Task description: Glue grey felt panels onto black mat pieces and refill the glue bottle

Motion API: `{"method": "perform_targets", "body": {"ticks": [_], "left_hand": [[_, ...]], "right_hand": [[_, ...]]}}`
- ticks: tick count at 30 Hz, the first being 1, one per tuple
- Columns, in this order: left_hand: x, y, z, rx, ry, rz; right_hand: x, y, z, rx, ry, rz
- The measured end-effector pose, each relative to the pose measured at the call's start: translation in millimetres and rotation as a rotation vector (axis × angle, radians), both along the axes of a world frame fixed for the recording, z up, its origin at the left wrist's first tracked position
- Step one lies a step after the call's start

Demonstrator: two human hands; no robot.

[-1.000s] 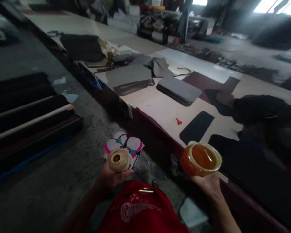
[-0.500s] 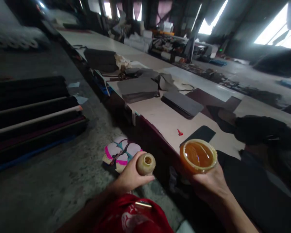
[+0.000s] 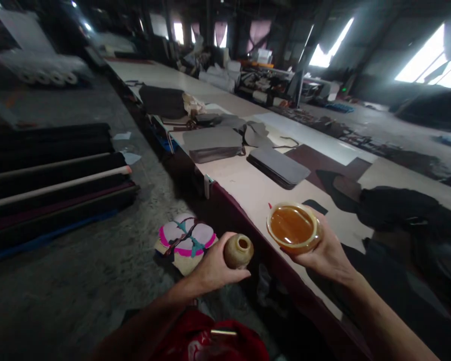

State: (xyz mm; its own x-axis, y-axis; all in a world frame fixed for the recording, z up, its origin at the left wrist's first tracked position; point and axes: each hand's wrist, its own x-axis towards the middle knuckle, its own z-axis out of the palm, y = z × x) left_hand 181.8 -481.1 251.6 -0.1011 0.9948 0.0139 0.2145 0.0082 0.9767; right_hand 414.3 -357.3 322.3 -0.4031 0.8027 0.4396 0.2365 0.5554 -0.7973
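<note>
My left hand (image 3: 214, 266) is wrapped around a squat yellowish bottle (image 3: 233, 255), whose small round mouth faces up and slightly right. In my right hand (image 3: 328, 253) is a wide-mouthed jar (image 3: 318, 231) of amber liquid (image 3: 292, 224), tilted a little toward the bottle. A gap separates the two vessels, and no liquid runs between them. Behind the jar's rim shows the tip of a small red thing (image 3: 270, 205), mostly hidden. The jar is over the front edge of a long table (image 3: 244, 183); the bottle is in front of that edge, above the floor.
Stacks of grey sheets (image 3: 280, 168) and dark cut pieces (image 3: 394, 205) lie on the table. Below left on the floor stands a stool with a pink-edged cushion (image 3: 187, 238). Dark fabric rolls (image 3: 59, 175) lie at the left. A maroon cloth (image 3: 229, 200) hangs from the table edge.
The jar has moved left and tilted more toward the bottle. The bottle has shifted slightly right, narrowing the gap. The jar now covers most of the small red thing.
</note>
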Motion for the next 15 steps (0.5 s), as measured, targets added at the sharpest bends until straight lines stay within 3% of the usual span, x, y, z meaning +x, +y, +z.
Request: {"method": "perform_targets", "body": {"ticks": [6,15], "left_hand": [[4,6,0.0,-0.009,0.032,-0.029],[3,9,3.8,-0.041,0.031,-0.035]], "right_hand": [[3,17,5.0,0.102,-0.086,0.162],[7,25,11.4,0.27,-0.229,0.128]]}}
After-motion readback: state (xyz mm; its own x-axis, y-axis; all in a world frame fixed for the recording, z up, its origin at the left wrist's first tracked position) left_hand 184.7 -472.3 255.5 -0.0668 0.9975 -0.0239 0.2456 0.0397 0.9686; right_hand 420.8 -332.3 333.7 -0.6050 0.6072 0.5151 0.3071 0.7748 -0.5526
